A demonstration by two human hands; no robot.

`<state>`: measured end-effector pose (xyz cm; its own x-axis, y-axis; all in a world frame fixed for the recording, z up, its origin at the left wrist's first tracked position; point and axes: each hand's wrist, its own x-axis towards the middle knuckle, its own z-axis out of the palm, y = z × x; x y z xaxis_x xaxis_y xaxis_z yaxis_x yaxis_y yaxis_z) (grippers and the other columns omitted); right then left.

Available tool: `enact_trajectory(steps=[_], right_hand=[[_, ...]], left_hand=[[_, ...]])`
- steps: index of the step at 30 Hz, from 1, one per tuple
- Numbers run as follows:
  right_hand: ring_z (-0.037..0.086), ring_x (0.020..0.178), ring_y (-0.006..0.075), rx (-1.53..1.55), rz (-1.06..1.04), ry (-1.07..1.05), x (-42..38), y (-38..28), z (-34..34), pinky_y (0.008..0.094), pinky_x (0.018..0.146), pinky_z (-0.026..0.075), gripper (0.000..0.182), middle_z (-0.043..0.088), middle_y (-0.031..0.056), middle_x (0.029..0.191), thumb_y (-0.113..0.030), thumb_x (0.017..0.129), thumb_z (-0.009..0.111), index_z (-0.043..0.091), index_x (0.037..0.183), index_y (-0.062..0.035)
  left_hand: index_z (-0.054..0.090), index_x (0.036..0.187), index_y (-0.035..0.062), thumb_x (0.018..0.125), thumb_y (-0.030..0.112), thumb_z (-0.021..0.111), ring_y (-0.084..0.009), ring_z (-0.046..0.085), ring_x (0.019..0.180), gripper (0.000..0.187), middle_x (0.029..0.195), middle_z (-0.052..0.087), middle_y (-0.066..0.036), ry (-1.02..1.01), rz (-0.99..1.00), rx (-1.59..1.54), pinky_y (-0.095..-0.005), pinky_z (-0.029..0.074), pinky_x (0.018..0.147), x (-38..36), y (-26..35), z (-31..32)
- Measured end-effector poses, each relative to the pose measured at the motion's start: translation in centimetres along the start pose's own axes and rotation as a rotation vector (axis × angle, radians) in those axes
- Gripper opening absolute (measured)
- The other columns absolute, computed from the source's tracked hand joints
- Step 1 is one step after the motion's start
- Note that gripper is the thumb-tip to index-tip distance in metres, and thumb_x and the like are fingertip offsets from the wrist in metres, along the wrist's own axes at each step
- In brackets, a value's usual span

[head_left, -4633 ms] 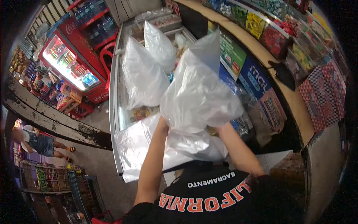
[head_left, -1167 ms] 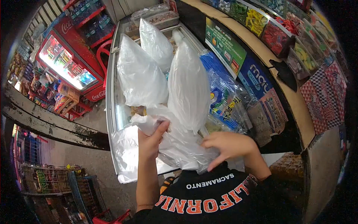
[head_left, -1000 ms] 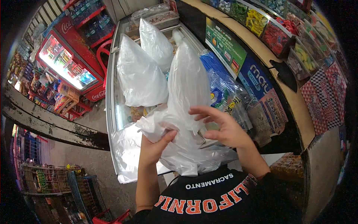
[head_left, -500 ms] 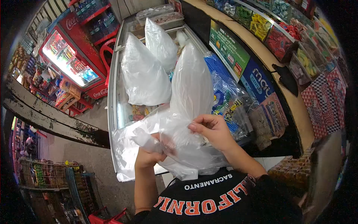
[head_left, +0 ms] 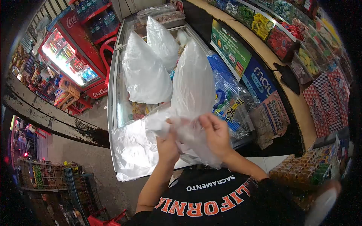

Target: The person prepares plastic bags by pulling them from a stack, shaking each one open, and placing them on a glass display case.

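Note:
Both hands are at the gathered lower end of a tall, filled white plastic bag (head_left: 193,79) on a glass-topped freezer (head_left: 113,109). My left hand (head_left: 167,145) is closed around bunched clear plastic, partly smeared by motion. Pinched on the same plastic (head_left: 192,139), my right hand (head_left: 217,133) sits at its right side. Two more filled white bags, one large (head_left: 145,73) and one behind it (head_left: 162,41), stand to the left. Flat plastic sheets (head_left: 134,150) lie at the freezer's near left corner.
Blue plastic packs (head_left: 233,109) lie right of the bags. A dark counter with a wooden edge (head_left: 256,45) and candy bins (head_left: 281,43) runs along the right. A red drinks fridge (head_left: 81,45) stands at the left. Packed goods (head_left: 313,165) are at the lower right.
My left hand has moved up and right, closer to my right hand. The loose plastic is drawn together between them, and more of the flat sheets at the left shows.

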<state>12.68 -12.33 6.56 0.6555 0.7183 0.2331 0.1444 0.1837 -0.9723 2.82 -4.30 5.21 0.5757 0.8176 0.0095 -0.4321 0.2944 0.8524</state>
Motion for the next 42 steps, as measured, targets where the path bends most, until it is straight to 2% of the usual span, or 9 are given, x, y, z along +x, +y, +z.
enact_trajectory(steps=[4, 8, 14, 18, 20, 23, 27, 38, 42], right_hand=[[0.050, 0.054, 0.0104, 0.789, 0.360, 0.170, 1.9, -0.4, -1.6, 0.0245, 0.056, 0.043, 0.015, 0.055, 0.0033, 0.068, -0.016, 0.083, 0.044, 0.054, 0.079, -0.0060], [0.055, 0.059, 0.0118, 1.374, 0.301, -0.431, 3.7, -0.1, -6.1, 0.0283, 0.059, 0.047, 0.020, 0.056, 0.0027, 0.061, -0.025, 0.082, 0.043, 0.053, 0.075, -0.0096], [0.057, 0.067, 0.0160, 1.144, 0.175, -0.054, 7.1, -4.5, -8.1, 0.0298, 0.065, 0.046, 0.025, 0.059, 0.0014, 0.066, -0.027, 0.081, 0.038, 0.055, 0.081, -0.0099], [0.056, 0.074, 0.0168, 1.076, 0.085, 0.026, 10.4, -5.2, -6.5, 0.0304, 0.069, 0.045, 0.025, 0.058, 0.0022, 0.074, -0.026, 0.081, 0.038, 0.055, 0.089, -0.0082], [0.054, 0.078, 0.0168, 1.251, -0.127, -0.644, 12.0, -3.0, -6.2, 0.0323, 0.072, 0.044, 0.028, 0.057, 0.0031, 0.082, -0.026, 0.081, 0.038, 0.052, 0.096, -0.0060], [0.053, 0.077, 0.0121, 1.128, 0.420, -0.150, 12.2, 4.3, -6.0, 0.0229, 0.063, 0.045, 0.020, 0.055, 0.0030, 0.087, -0.014, 0.080, 0.040, 0.049, 0.097, -0.0076], [0.054, 0.073, 0.0098, 0.971, 0.576, 0.217, 5.9, 13.5, -3.4, 0.0200, 0.056, 0.047, 0.016, 0.055, 0.0032, 0.085, -0.011, 0.079, 0.042, 0.049, 0.092, -0.0061], [0.051, 0.088, 0.0156, 1.249, 0.449, 0.183, 3.6, 8.3, -4.2, 0.0289, 0.070, 0.044, 0.024, 0.052, 0.0051, 0.096, -0.016, 0.080, 0.045, 0.047, 0.103, -0.0082], [0.049, 0.054, 0.0083, 0.687, 0.551, 0.288, 3.7, 14.8, -3.1, 0.0192, 0.041, 0.035, 0.018, 0.050, -0.0014, 0.066, -0.013, 0.078, 0.049, 0.042, 0.095, -0.0155]], left_hand=[[0.044, 0.091, 0.0082, 0.081, 0.027, 0.046, -0.0063, 0.042, 0.049, 0.022, 0.062, 0.048, 0.000, -0.544, -0.172, -0.516, -0.0174, 0.030, 0.038, 1.7, 1.4, -4.1], [0.045, 0.095, 0.0043, 0.074, 0.018, 0.058, -0.0050, 0.046, 0.055, 0.029, 0.062, 0.049, 0.000, -0.973, -0.467, 0.426, -0.0185, 0.037, 0.049, 1.5, 4.3, -4.9], [0.043, 0.101, 0.0004, 0.070, 0.011, 0.058, -0.0181, 0.053, 0.061, 0.036, 0.074, 0.052, -0.010, -1.005, -0.054, 0.156, -0.0283, 0.044, 0.056, 5.7, 6.9, -7.9], [0.043, 0.102, 0.0016, 0.074, 0.015, 0.054, -0.0063, 0.034, 0.036, 0.033, 0.068, 0.048, -0.006, -0.800, -0.077, -0.390, -0.0195, 0.031, 0.041, 7.6, 9.4, -2.9], [0.043, 0.102, 0.0038, 0.078, 0.020, 0.049, -0.0024, 0.023, 0.033, 0.030, 0.063, 0.046, -0.003, -0.854, -0.235, -0.548, -0.0175, 0.022, 0.038, 9.8, 8.7, -1.0], [0.051, 0.084, 0.0052, 0.076, 0.025, 0.050, -0.0062, 0.037, 0.040, 0.022, 0.072, 0.051, -0.004, -0.043, -0.378, -0.165, -0.0204, 0.036, 0.043, 10.1, 4.5, -1.0], [0.026, 0.124, 0.0170, 0.074, 0.022, 0.049, -0.0074, 0.044, 0.057, 0.055, 0.079, 0.049, -0.002, -0.224, -0.521, 0.204, -0.0191, 0.037, 0.046, 9.9, -6.9, -6.4], [0.043, 0.107, 0.0053, 0.068, 0.012, 0.057, -0.0053, 0.042, 0.052, 0.041, 0.073, 0.051, -0.002, -0.446, -0.382, 0.410, -0.0170, 0.033, 0.043, 5.3, -3.3, -5.9], [0.052, 0.094, 0.0016, 0.065, 0.008, 0.057, -0.0117, 0.051, 0.069, 0.031, 0.082, 0.055, -0.006, -0.165, -0.289, 0.611, -0.0225, 0.041, 0.059, 6.7, -7.8, -6.7]])
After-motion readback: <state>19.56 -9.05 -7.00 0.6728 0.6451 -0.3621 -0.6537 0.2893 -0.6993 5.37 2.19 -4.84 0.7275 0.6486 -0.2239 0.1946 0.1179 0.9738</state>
